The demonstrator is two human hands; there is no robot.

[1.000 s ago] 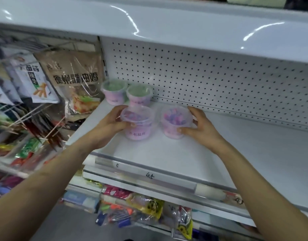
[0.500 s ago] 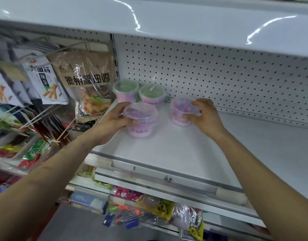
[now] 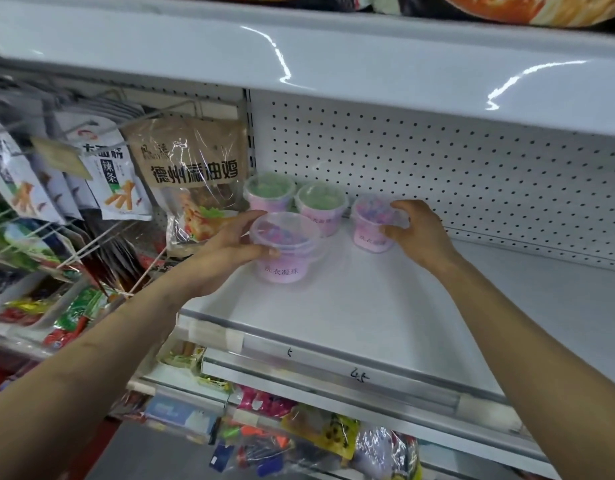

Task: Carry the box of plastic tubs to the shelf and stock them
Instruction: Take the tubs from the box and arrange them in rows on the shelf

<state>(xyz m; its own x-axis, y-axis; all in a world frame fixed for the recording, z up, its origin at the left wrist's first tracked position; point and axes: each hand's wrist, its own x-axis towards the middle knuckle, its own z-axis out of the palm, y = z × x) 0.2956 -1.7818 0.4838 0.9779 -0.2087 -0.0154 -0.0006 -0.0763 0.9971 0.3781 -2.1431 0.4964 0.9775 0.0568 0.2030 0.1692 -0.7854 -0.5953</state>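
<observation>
Several clear plastic tubs with pink labels stand on the white shelf (image 3: 385,306). Two tubs with green contents, one at the back left corner (image 3: 269,194) and one beside it (image 3: 321,207), sit against the pegboard. My left hand (image 3: 230,244) grips the front tub (image 3: 285,251), which holds pink and blue beads and rests on the shelf. My right hand (image 3: 415,233) holds another bead-filled tub (image 3: 373,225) standing to the right of the green ones, near the back. No box is in view.
A perforated white back panel (image 3: 437,174) closes the shelf behind the tubs. Another shelf (image 3: 299,57) overhangs above. Snack bags (image 3: 191,181) hang on hooks to the left. Packaged goods (image 3: 299,434) fill the shelf below the price rail (image 3: 334,368).
My right hand has pushed its tub back toward the pegboard, next to the green tubs. My left hand stays on the front tub, which has barely shifted.
</observation>
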